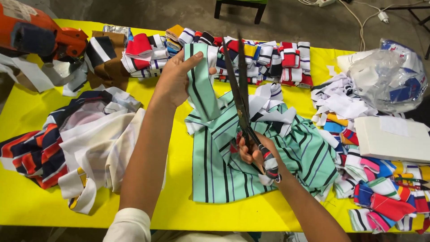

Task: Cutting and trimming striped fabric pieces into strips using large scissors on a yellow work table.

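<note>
My left hand (174,80) holds up a strip of mint-green fabric with dark stripes (200,85), pinched between thumb and fingers. My right hand (257,154) grips the wrapped handles of a large pair of dark scissors (239,94), whose blades point away from me, slightly apart, just right of the raised strip. Beneath both hands a larger piece of the same green striped fabric (224,166) lies spread on the yellow table (170,206).
A heap of white, navy and red fabric (76,139) lies at the left. Rows of folded striped pieces (264,58) line the far edge. More small pieces (385,197), a white box (394,139) and a plastic bag (389,76) sit at the right. An orange machine (36,33) stands far left.
</note>
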